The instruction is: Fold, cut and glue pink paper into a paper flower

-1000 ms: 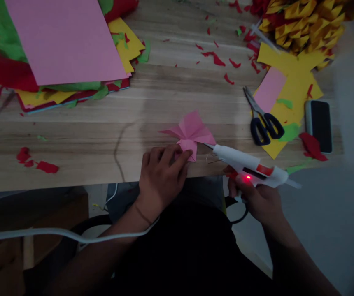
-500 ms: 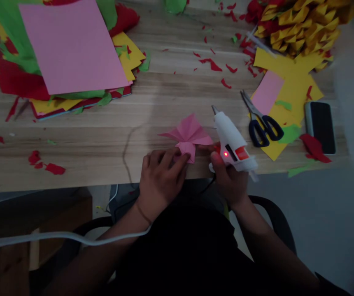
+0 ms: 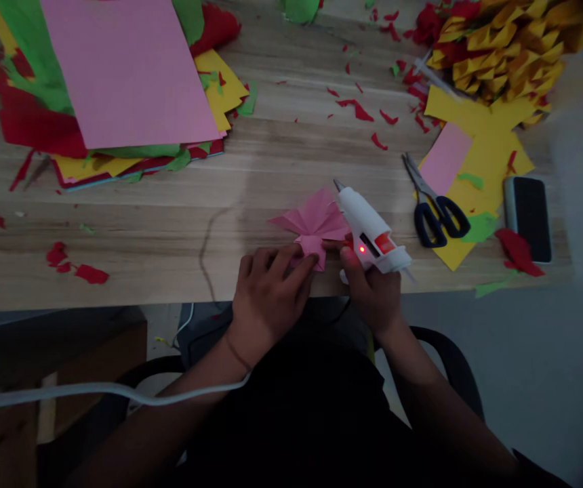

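Observation:
A folded pink paper piece lies near the table's front edge, its pleated part fanned out away from me. My left hand is closed on its narrow near end, fingertips pressing the paper. In my right hand is a white hot glue gun with an orange trigger and a lit red light. Its metal nozzle points up and left, just over the right side of the pink fan. Whether the nozzle touches the paper I cannot tell.
Scissors lie right of the glue gun by yellow paper and a phone. A pink sheet tops a paper stack at upper left. Folded yellow pieces are heaped at upper right. Red scraps are scattered about. A white cable crosses lower left.
My right hand has brought the glue gun left, so its nozzle is now over the pink fan. The left hand keeps its hold on the paper. The view has shifted slightly.

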`<state>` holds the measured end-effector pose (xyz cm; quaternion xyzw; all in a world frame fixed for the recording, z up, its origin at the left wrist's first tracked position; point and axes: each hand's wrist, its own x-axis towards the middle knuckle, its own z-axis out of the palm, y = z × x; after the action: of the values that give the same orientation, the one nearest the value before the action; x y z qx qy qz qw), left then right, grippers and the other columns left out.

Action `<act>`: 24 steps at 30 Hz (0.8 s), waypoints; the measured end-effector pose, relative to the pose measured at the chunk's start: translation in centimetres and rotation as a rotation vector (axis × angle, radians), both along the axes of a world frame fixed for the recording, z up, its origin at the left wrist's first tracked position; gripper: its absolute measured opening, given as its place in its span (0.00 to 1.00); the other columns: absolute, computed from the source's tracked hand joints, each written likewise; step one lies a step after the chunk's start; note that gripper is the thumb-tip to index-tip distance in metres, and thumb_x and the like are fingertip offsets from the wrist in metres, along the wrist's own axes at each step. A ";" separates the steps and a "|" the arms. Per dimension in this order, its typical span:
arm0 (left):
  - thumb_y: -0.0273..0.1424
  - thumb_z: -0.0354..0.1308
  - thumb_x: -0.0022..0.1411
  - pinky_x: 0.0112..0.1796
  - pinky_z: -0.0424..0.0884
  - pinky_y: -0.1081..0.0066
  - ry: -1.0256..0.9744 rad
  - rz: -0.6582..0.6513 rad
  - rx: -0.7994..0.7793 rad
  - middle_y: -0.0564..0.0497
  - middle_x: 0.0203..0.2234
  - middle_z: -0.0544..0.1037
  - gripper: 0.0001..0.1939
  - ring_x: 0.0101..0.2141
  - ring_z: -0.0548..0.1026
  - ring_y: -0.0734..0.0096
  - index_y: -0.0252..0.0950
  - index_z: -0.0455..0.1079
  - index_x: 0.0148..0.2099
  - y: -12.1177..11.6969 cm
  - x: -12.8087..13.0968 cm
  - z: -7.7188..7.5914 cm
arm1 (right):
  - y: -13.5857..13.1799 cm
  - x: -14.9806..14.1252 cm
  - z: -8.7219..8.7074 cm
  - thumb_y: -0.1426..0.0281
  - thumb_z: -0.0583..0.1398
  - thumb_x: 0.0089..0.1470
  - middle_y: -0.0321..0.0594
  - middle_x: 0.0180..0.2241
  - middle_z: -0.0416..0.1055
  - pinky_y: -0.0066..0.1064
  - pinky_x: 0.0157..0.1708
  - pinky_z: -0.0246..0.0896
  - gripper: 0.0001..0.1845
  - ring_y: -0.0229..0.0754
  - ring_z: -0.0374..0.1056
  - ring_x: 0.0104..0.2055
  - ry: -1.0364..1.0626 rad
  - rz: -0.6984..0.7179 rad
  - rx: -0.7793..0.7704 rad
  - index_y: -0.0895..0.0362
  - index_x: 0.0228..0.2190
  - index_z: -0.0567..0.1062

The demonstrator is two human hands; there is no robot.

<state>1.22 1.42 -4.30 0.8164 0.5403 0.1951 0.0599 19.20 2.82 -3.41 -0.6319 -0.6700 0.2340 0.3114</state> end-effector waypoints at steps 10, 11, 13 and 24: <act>0.34 0.59 0.67 0.39 0.63 0.58 -0.011 -0.007 0.023 0.51 0.48 0.80 0.13 0.43 0.70 0.57 0.46 0.75 0.52 0.0 -0.1 0.0 | 0.0 -0.2 -0.4 0.62 0.58 0.62 0.48 0.43 0.76 0.50 0.50 0.67 0.13 0.53 0.71 0.47 -0.154 0.104 0.095 0.55 0.45 0.76; 0.33 0.59 0.67 0.39 0.63 0.58 -0.014 -0.004 0.028 0.51 0.48 0.80 0.13 0.43 0.70 0.58 0.46 0.75 0.52 0.0 -0.1 0.0 | -0.1 -0.2 -0.4 0.62 0.57 0.62 0.47 0.43 0.77 0.49 0.51 0.67 0.13 0.52 0.72 0.48 -0.113 0.094 0.067 0.54 0.44 0.76; 0.32 0.60 0.66 0.39 0.63 0.59 -0.020 0.002 0.027 0.51 0.48 0.80 0.13 0.43 0.70 0.58 0.46 0.76 0.52 0.0 -0.1 0.1 | -0.3 -0.1 -0.3 0.62 0.55 0.64 0.44 0.44 0.78 0.48 0.54 0.66 0.13 0.50 0.73 0.49 0.012 0.048 0.025 0.52 0.43 0.77; 0.37 0.62 0.63 0.43 0.66 0.60 -0.225 0.167 -0.055 0.46 0.42 0.78 0.11 0.43 0.72 0.57 0.38 0.69 0.45 1.3 -1.1 0.3 | -2.2 0.6 -0.8 0.60 0.57 0.63 0.40 0.38 0.79 0.47 0.50 0.68 0.11 0.48 0.76 0.44 0.324 -0.150 0.049 0.52 0.39 0.76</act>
<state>0.14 2.70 -4.05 0.7396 0.6014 0.2748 0.1260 19.84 0.60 -4.18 -0.6266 -0.5675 0.2923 0.4471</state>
